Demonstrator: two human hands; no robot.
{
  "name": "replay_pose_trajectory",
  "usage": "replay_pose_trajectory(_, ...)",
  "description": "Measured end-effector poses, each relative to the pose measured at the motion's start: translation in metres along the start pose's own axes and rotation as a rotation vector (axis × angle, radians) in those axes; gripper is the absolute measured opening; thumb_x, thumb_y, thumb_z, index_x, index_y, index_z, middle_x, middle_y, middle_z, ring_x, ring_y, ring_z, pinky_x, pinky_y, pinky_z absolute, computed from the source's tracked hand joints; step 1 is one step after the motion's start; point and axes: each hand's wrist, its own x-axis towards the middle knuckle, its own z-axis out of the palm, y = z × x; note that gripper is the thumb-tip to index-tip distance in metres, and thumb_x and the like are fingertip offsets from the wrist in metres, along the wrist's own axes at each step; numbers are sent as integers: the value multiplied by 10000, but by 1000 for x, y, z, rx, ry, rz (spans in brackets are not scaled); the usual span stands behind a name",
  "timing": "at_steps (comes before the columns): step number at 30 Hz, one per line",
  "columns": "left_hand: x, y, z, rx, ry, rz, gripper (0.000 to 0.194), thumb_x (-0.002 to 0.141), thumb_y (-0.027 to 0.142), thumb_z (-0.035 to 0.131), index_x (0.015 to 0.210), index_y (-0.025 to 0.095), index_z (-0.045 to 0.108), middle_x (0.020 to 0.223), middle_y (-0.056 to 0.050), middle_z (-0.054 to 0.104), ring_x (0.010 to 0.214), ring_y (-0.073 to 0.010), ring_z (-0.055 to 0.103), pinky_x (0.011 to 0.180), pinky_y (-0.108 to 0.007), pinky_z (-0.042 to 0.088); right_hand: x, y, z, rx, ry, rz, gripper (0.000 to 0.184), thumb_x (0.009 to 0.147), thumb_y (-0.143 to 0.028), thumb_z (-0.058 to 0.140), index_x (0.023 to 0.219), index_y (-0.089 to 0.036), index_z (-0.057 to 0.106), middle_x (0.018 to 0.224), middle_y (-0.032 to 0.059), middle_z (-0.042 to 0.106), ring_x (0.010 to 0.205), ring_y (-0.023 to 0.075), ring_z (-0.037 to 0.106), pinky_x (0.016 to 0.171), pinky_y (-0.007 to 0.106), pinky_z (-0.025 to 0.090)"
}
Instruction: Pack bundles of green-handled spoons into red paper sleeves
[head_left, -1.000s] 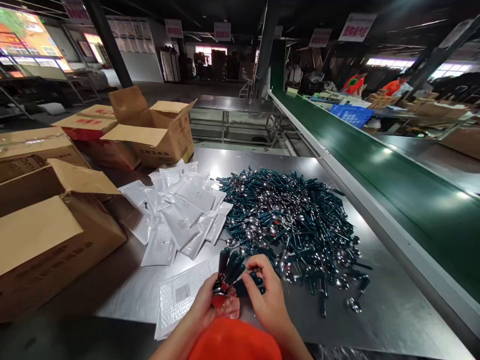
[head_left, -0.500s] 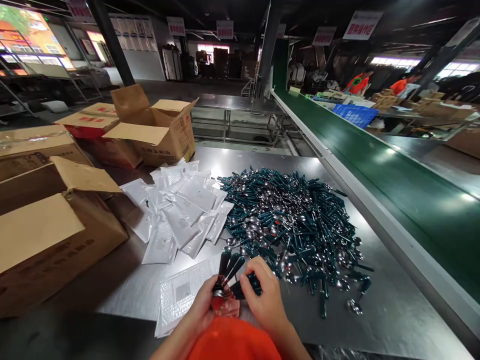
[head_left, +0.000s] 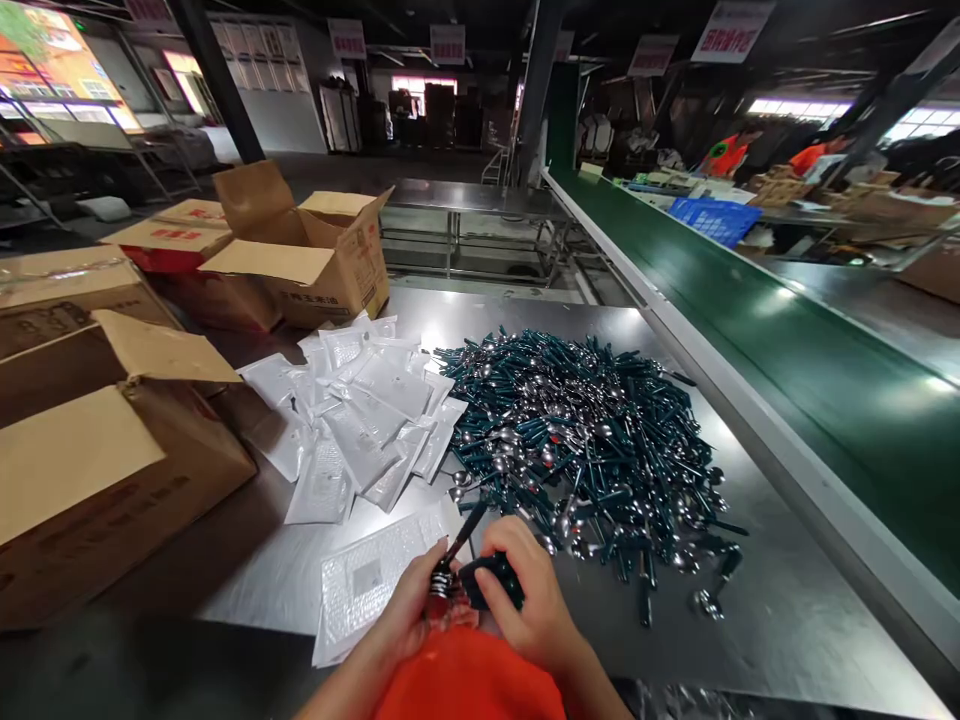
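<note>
My left hand is closed around the bowl ends of some spoons, and one dark green handle sticks up out of it. Dark green handles are bunched in my right hand, its thumb and fingers wrapped round them right beside the left. How many spoons each hand holds is hidden. Just beyond the hands spreads a big heap of green-handled metal spoons. Under and left of my left hand lies a stack of flat white bubble mailers.
Puffy white mailers are piled left of the spoons. Open cardboard boxes stand along the left side. A green conveyor belt runs along the right, with a blue basket beyond it. People in orange are farther back.
Several handles that fanned up from my left hand are now gathered in my right hand; one still sticks up. Both hands stay in nearly the same place.
</note>
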Motion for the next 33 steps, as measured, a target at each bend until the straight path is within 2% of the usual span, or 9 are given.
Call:
replay_pose_trajectory(3, 0, 1, -3, 115, -13, 10, 367, 882, 377, 578, 654, 95, 631, 502, -81, 613, 361, -136, 550, 282, -167, 268, -4, 1, 1, -35, -2, 19, 68, 892, -225, 491, 951, -229, 523, 948, 62, 555, 861, 216, 576, 723, 349, 501)
replay_pose_trajectory(6, 2, 0, -7, 182, -12, 32, 386, 890, 374, 556, 630, 96, 624, 492, -66, 597, 340, -100, 509, 293, -151, 245, -7, 8, 1, -132, 74, 77, 119, 890, -272, 533, 998, -232, 568, 1234, 123, 500, 1129, 278, 534, 919, 444, 485)
replay_pose_trajectory(10, 6, -1, -13, 201, 13, 51, 384, 851, 405, 615, 607, 109, 599, 460, -30, 554, 334, -65, 449, 318, -146, 229, -5, 17, -5, -27, -82, 172, 239, 956, -281, 451, 1164, -269, 567, 1374, 95, 505, 1264, 242, 503, 1021, 399, 461)
replay_pose_trajectory(14, 3, 1, -15, 255, 10, 135, 396, 821, 521, 614, 676, 154, 579, 543, -26, 608, 361, -63, 438, 344, -160, 232, -4, 20, -10, 44, -136, 284, 321, 946, -253, 447, 1248, -278, 554, 1269, 79, 595, 1136, 221, 605, 954, 369, 519)
replay_pose_trajectory(21, 3, -2, -13, 555, 27, 262, 477, 812, 540, 609, 526, 165, 536, 396, 4, 498, 320, -73, 377, 337, -191, 152, -16, 35, 9, 41, 104, 456, 282, 846, -347, 576, 1093, -225, 637, 866, 38, 696, 772, 224, 672, 738, 365, 567)
replay_pose_trajectory(23, 9, -4, -15, 619, 57, 274, 528, 786, 610, 597, 494, 179, 506, 367, 5, 479, 301, -76, 345, 329, -204, 154, -17, 41, 16, 19, 135, 508, 243, 846, -420, 568, 927, -210, 660, 775, 35, 689, 751, 227, 667, 710, 341, 549)
replay_pose_trajectory(25, 17, -6, -21, 681, 70, 264, 585, 743, 699, 568, 474, 187, 482, 349, -3, 469, 283, -88, 345, 320, -219, 165, -19, 47, 22, 31, 141, 598, 266, 856, -457, 541, 821, -213, 642, 768, 35, 689, 739, 215, 655, 678, 308, 533)
replay_pose_trajectory(28, 28, -6, -31, 765, 77, 245, 653, 685, 799, 498, 466, 184, 479, 330, 3, 438, 263, -100, 346, 323, -233, 184, -24, 52, 29, 86, 135, 757, 273, 836, -463, 552, 922, -215, 630, 752, 16, 672, 715, 201, 641, 619, 273, 521)
replay_pose_trajectory(33, 33, -5, -40, 876, 94, 192, 621, 711, 783, 420, 505, 199, 461, 352, 20, 423, 294, -97, 351, 373, -239, 205, -28, 51, 42, 200, 114, 759, 256, 752, -458, 601, 830, -219, 643, 838, 36, 659, 817, 214, 619, 660, 274, 528)
